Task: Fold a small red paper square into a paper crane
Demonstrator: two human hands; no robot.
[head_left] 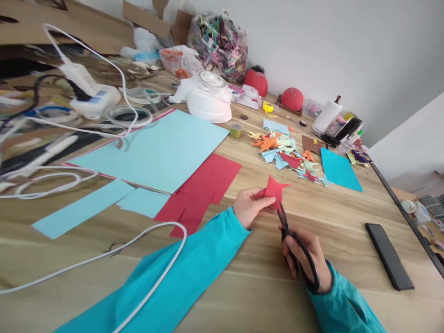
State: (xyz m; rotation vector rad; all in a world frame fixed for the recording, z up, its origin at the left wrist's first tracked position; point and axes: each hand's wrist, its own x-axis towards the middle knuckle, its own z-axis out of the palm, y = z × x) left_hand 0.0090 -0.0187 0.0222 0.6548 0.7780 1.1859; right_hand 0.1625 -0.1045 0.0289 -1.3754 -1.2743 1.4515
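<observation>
Wall (319, 41): plain, pale, well beyond the fingers of both hands.
Table (340, 203): wood-grain top, bare around the fingers, apparently for working room.
Left hand (250, 206): thumb and fingers pinching a red paper piece (274, 188), points jutting past the fingertips, seemingly to leave the edge free for blades.
Right hand (308, 254): fingers wrapped around the handles of black scissors (284, 222), blades angled to the paper's near point, just beside the left fingertips.
Pointed paper pieces (289, 160): mixed colours, heaped beyond the left fingertips, likely gathered within reach.
Red strips (197, 189): left of the left fingers, overlapping, probably stock.
Light-blue sheet (156, 148): farther left, flat.
Phone (390, 256): right of the right fingers, dark-screened.
Writing: none legible; no brand readable.
</observation>
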